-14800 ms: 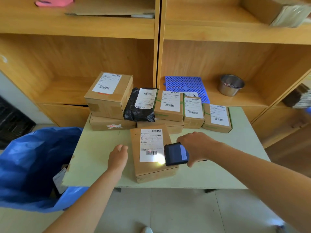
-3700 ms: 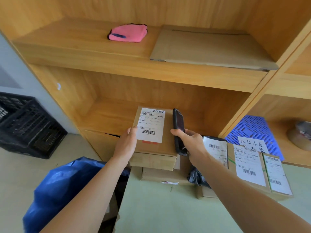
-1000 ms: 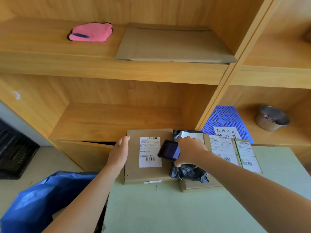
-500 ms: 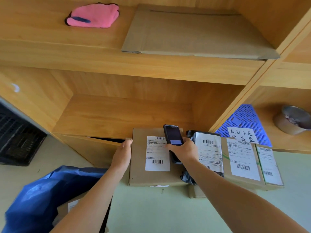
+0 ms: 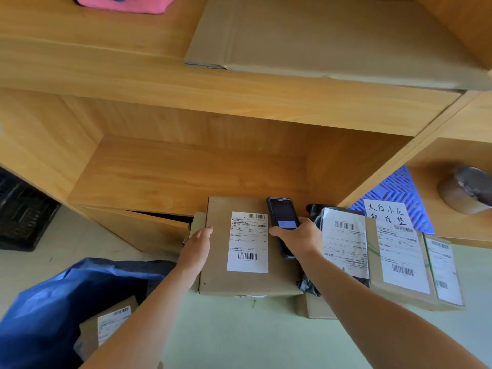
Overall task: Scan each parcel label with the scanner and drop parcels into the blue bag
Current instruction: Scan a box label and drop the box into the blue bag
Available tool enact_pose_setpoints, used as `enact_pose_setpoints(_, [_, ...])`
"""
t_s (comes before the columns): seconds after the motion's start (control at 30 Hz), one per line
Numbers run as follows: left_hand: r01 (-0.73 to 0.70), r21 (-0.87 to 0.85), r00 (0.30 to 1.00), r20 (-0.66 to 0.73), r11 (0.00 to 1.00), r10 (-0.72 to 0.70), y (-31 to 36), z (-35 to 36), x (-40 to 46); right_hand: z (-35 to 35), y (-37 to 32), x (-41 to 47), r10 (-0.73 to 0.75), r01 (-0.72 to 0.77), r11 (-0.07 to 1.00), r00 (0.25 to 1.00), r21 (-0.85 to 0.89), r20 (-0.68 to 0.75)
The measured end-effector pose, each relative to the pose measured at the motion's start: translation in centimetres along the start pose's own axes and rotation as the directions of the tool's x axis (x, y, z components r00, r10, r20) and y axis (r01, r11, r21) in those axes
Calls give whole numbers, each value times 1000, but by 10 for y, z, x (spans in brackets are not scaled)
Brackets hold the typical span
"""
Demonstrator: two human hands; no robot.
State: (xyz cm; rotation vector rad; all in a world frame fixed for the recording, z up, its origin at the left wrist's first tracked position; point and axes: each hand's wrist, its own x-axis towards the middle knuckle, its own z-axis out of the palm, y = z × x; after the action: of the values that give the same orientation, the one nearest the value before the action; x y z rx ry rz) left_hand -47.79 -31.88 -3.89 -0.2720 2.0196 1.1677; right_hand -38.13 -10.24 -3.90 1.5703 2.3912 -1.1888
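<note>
A flat brown parcel (image 5: pixel 221 278) with a white barcode label lies at the table's back edge. My left hand (image 5: pixel 197 249) grips its left edge. My right hand (image 5: pixel 298 238) holds the black scanner (image 5: pixel 282 217) upright beside the label, screen facing me. Right of it lie a black poly-bag parcel (image 5: pixel 343 241) and two more labelled boxes (image 5: pixel 399 265). The blue bag (image 5: pixel 48 310) gapes open at lower left with a labelled parcel (image 5: pixel 106 326) inside.
The pale green table (image 5: pixel 253 336) butts against wooden shelving (image 5: pixel 186 171). A blue plastic mat (image 5: pixel 399 187) with a handwritten note and a metal bowl (image 5: pixel 466 190) sit on the right shelf. Flat cardboard (image 5: pixel 332 35) and a pink cloth (image 5: pixel 125 4) lie above. A black crate (image 5: pixel 21 211) stands on the floor at left.
The scanner has swung from lying over the label to standing upright at the parcel's right side. My left hand stays on the parcel's left edge.
</note>
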Motion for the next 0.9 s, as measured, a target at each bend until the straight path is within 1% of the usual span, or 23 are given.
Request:
enact_pose_setpoints(0.13, [-2,1,1000,-9,1000,2,-5,-3,-2,3,-3,-1,9,-9,999,1000,32,-19])
enact_pose_setpoints(0.23, [-3,13,1000,10,1000,3,-23,-5,6,6,-7,-2,10,-8,999,999,49,-46])
enact_pose_setpoints(0.3, [-6,4,1000,-7,1000,6,-25,-10,1,7,-9,-2,37,-34,997,998,76,-43])
enact_pose_setpoints(0.4, [15,-21,996,-92,1000,-17,-30,-24,-7,11,-8,-4,121,-124,982,992,141,30])
enact_pose_setpoints(0.5, [63,-73,992,-104,995,-70,-40,-36,-12,22,-4,-14,150,-167,974,982,155,115])
enact_pose_setpoints(0.6, [73,-76,991,-108,994,-81,-46,-45,-17,29,-3,-22,163,-188,961,977,201,135])
enact_pose_setpoints(0.67, [66,-107,990,-115,992,-79,-53,-51,-20,29,-8,-28,139,-170,960,979,223,149])
enact_pose_setpoints(0.77, [32,-144,988,-146,989,-53,-54,-64,-36,30,-25,-38,42,-77,971,987,228,156])
enact_pose_setpoints(0.9, [-12,-204,966,-255,979,-42,-60,-86,-55,34,-53,-56,-43,4,974,985,227,165])
